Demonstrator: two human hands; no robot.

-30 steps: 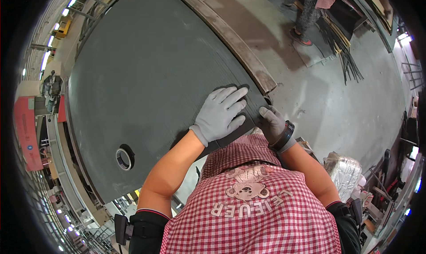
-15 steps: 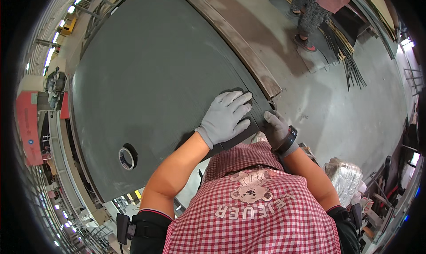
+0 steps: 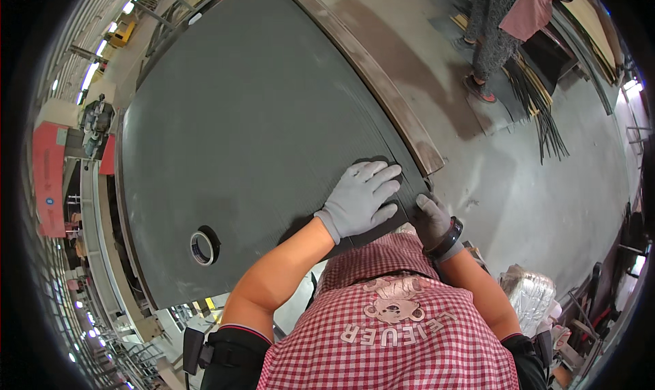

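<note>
A large dark grey sheet [image 3: 232,117] with fine ribbing spreads before me, and a narrow strip [image 3: 390,141] is marked off by a line along its right side. My left hand [image 3: 361,198], in a grey glove, lies flat near the sheet's close right corner, fingers apart and pressing on the surface. Beside it, my right hand [image 3: 434,223], also gloved and with a black band at the wrist, closes on the sheet's edge at that corner. Its thumb shows on top; the other fingers are mostly hidden.
A roll of tape [image 3: 202,247] rests on the sheet's left part. A brown rail [image 3: 368,66] borders the far right side. Another person [image 3: 495,42] stands beyond, by a bundle of thin dark strips [image 3: 535,100]. A silvery wrapped bundle [image 3: 529,294] is at my right.
The whole view has shifted slightly, so the scene sits a little further right and lower. Both hands keep about the same place on the sheet.
</note>
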